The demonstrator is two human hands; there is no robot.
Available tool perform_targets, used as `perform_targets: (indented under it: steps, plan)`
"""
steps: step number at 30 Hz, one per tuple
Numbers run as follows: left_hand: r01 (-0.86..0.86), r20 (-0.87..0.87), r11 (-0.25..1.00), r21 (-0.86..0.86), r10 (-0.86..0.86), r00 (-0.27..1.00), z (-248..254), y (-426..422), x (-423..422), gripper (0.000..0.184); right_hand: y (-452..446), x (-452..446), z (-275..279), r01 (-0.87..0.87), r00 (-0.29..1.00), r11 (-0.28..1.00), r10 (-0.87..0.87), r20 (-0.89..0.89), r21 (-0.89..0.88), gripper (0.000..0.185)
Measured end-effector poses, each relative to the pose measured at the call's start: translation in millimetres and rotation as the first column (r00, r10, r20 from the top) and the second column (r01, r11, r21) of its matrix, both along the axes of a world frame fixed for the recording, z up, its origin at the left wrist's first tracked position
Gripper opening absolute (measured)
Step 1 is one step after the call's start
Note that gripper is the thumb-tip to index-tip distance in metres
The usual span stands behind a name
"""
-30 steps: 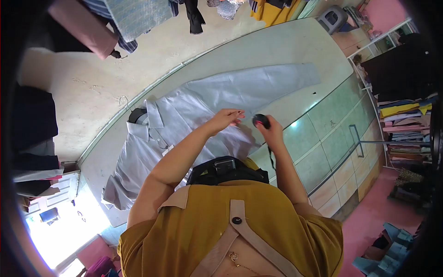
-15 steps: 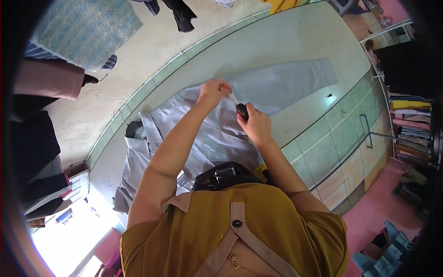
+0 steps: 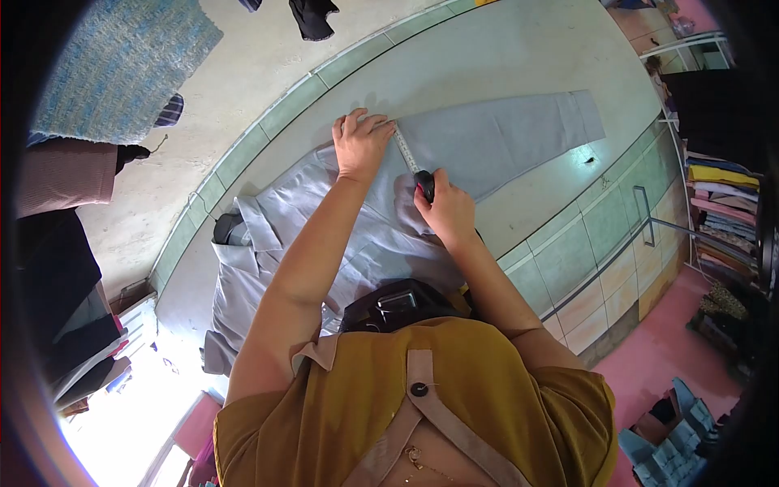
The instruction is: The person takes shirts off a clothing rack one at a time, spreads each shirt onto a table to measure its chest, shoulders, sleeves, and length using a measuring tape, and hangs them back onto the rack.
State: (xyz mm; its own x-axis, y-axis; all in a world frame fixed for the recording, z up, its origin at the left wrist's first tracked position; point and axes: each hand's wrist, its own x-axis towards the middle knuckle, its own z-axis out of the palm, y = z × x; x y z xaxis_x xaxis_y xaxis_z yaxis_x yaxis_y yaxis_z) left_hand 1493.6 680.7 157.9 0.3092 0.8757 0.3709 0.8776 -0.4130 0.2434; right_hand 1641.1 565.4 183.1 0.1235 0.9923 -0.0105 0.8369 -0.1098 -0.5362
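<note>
Spanning the shirt sleeve (image 3: pixel 503 134), measuring tape (image 3: pixel 405 151) looks taut: left hand (image 3: pixel 359 148) pinches its end, right hand (image 3: pixel 449 215) grips its case (image 3: pixel 424 187).

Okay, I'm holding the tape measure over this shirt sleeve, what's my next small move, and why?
With your right hand, I'd probably ease the black tape case toward the lower edge of the sleeve: the white strip runs from your left hand at the upper edge, but the case appears to stop short of the lower one.
</note>
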Motion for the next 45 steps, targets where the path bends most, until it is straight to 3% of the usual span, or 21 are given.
perform_targets:
  steps: [2,7,16,26,45]
  plan:
    - [0.036,-0.068,0.998,0.055,-0.033,0.997,-1,-5,-4,0.015,0,-1,1,0.002,1.0,1.0,-0.002,0.014,-0.008,0.029]
    - [0.102,-0.168,0.994,-0.032,-0.106,0.98,-2,-10,-14,0.027,-2,1,6,-0.001,0.999,1.0,0.001,0.033,-0.01,0.029]
    - [0.052,-0.241,0.991,-0.125,-0.082,0.967,2,-13,-11,0.029,-35,17,10,-0.013,0.99,1.0,0.016,0.137,-0.016,0.03]
    - [0.036,-0.246,0.985,-0.169,-0.077,0.966,3,-13,-10,0.029,-76,19,8,0.011,0.995,0.997,-0.003,0.102,-0.075,0.032]
    - [0.022,-0.23,0.985,-0.172,-0.062,0.971,1,-15,-8,0.027,-108,21,-12,0.032,0.998,0.989,-0.039,0.043,0.147,0.026]
